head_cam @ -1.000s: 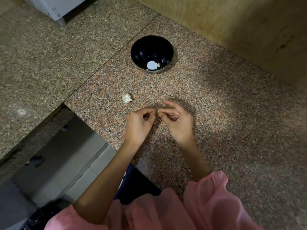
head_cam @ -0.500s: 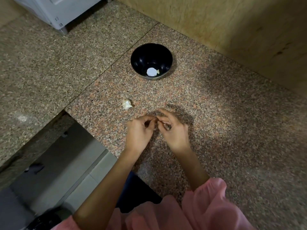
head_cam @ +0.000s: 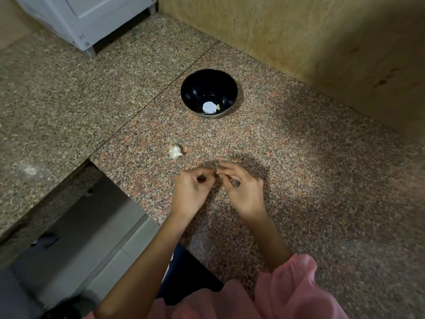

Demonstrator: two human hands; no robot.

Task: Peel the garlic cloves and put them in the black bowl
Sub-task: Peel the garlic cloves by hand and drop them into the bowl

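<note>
The black bowl (head_cam: pixel 193 88) stands on the granite counter beyond my hands, with a small pale clove (head_cam: pixel 218 107) beside a white glare spot at its bottom. A piece of garlic in white skin (head_cam: pixel 175 152) lies on the counter, left of and a little beyond my hands. My left hand (head_cam: pixel 192 188) and my right hand (head_cam: pixel 242 188) meet fingertip to fingertip just above the counter, pinching a small garlic clove between them. The fingers hide nearly all of that clove.
A wooden panel (head_cam: pixel 322 38) rises behind and to the right of the bowl. A white appliance (head_cam: pixel 87 17) stands on feet at the back left. The counter edge drops to the tiled floor (head_cam: pixel 76 245) at my left. Pink sleeves sit at the bottom.
The view has tilted, so bowl and garlic sit lower in frame. My hands stay joined at the fingertips, with the right fingers curling in more over the clove.
</note>
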